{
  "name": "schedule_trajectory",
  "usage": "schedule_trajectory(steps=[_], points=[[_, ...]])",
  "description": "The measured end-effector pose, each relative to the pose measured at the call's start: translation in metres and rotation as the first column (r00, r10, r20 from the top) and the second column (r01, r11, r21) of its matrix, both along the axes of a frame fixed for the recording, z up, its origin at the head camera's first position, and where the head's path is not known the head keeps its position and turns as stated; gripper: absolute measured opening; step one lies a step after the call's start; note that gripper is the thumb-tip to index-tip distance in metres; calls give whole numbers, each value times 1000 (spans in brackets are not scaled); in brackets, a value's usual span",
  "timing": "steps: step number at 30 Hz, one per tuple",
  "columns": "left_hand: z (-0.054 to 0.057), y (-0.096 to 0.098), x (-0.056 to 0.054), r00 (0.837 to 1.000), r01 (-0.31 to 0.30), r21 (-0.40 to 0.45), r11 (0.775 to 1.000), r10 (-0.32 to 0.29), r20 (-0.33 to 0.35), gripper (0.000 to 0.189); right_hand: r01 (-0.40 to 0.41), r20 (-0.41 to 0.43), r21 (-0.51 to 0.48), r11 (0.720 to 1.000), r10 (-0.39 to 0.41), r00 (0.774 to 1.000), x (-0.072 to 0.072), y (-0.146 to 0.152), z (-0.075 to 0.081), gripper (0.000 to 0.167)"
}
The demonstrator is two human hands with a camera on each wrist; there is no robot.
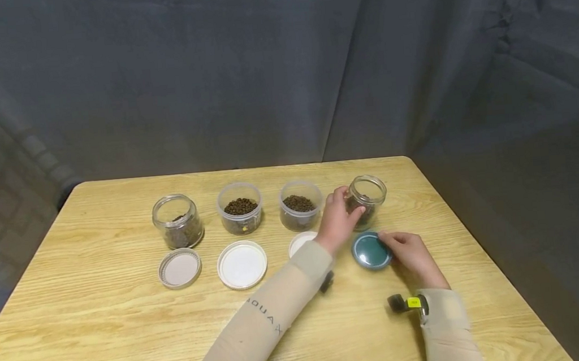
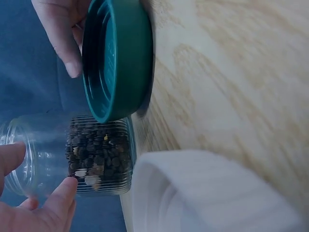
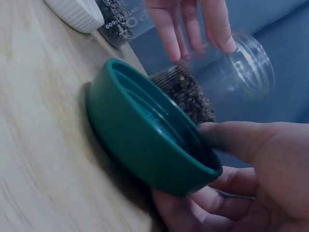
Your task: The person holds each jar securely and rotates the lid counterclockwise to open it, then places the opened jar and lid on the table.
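Note:
My left hand (image 1: 341, 219) holds a clear glass jar (image 1: 368, 190) at the right end of the row, thumb and fingers about its side. The jar is lidless, with dark pellets (image 2: 99, 154) in its lower part. With the right hand (image 1: 414, 254) I pinch the edge of a green lid (image 1: 371, 250) just in front of that jar. In the right wrist view the thumb lies over the rim of the lid (image 3: 140, 130), with fingers under it. The lid's hollow side faces up; whether it rests fully on the table cannot be told.
On the wooden table (image 1: 102, 325) stand two plastic tubs of brown pellets (image 1: 240, 207) (image 1: 300, 205) and another glass jar (image 1: 178, 223). Before them lie a greyish lid (image 1: 179, 268), a white lid (image 1: 242, 264) and a partly hidden white lid (image 1: 299, 243). Dark curtains (image 1: 185, 86) hang behind.

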State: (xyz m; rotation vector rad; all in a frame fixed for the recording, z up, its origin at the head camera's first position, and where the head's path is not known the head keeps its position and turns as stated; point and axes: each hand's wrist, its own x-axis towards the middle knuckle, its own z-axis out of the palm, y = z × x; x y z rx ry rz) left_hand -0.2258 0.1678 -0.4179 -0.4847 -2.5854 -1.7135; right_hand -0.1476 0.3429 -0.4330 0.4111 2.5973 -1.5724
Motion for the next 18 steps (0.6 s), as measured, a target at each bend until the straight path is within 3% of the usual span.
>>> schedule_trajectory(steps=[6, 18], points=[[-3, 0, 0, 1000, -13, 28, 1000, 14, -7, 62, -47, -64, 267, 963, 67, 996, 2, -3, 3, 26], [-1, 1, 3, 1000, -20, 13, 1000, 20, -12, 61, -54, -67, 320, 946, 80, 995, 2, -8, 3, 22]])
